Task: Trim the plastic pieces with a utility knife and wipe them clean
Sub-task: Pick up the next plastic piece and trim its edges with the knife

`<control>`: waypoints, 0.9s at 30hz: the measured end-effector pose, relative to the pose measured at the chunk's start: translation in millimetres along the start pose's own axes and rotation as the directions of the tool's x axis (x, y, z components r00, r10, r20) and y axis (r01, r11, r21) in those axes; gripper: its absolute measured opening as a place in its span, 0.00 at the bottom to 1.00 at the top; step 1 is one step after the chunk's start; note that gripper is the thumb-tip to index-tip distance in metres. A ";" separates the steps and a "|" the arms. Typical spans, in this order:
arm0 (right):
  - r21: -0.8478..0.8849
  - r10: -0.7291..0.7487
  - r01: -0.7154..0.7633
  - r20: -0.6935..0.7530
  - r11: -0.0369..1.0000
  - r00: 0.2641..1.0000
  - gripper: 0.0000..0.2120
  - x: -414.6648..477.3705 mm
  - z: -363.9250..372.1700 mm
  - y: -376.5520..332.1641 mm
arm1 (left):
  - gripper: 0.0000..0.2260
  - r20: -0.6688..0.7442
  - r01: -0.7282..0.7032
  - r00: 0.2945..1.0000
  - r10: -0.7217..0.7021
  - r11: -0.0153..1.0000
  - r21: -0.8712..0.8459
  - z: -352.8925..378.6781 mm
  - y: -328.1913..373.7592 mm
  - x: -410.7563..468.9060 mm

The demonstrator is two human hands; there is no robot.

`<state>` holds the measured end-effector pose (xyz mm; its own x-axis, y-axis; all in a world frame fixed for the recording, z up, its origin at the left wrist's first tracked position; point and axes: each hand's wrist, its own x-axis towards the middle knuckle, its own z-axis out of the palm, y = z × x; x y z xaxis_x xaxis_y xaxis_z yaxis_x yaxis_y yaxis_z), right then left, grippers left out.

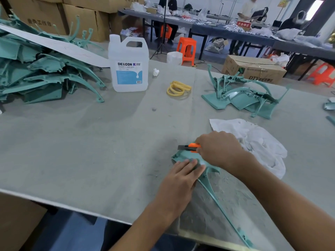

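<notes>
- While your right hand (219, 149) is wrapped tight around the orange utility knife (190, 147), its blade pokes out past your knuckles, over the far edge of the teal plastic piece (208, 180) lying on the table (90, 142) right under both hands.
- Your left hand (179, 180) lies flat with fingers pressed together on the broad end of the piece, just this side of the blade; keep it bearing down so the part cannot skate on the felt.
- Judging from the grip, the step in hand is shaving flash from that far rim; draw the blade along the edge at a shallow angle and away from your holding fingers, which sit very near the cutting line.
- Take thin passes rather than one deep bite; the slim tail of the piece, running back past your left wrist toward the table's near edge, looks likely to flex if you lever on it.
- Beyond your right hand, touching its far side, lies the crumpled white cloth (257, 140), well placed for the wipe once trimming ends.
- Farther out from the right hand sits a small cluster of teal parts (241, 98); a bigger heap (36, 73) rises far beyond your left.
</notes>
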<state>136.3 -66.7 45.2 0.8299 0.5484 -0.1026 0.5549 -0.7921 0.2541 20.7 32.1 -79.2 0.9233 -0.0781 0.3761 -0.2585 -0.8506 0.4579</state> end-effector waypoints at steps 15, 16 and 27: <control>0.154 0.025 -0.029 0.029 0.988 0.999 0.10 0.3 -7.5 30.0 | 0.22 -0.081 -0.029 0.996 0.032 0.999 0.033 1.4 0.2 0.0; 0.189 -0.021 0.012 0.048 0.982 0.999 0.11 -1.0 -9.1 22.0 | 0.23 -0.080 -0.028 0.996 0.031 0.999 0.031 1.5 0.4 0.0; 0.085 0.041 -0.049 0.099 0.995 0.994 0.09 21.3 -1.0 25.7 | 0.22 -0.067 -0.029 0.997 0.030 1.000 0.012 -2.2 2.2 -1.0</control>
<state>168.2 -75.2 50.6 0.8533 0.4866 -0.1872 0.5165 -0.8379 0.1765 18.6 31.5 -76.8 0.8941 -0.0683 0.4427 -0.2817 -0.8542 0.4370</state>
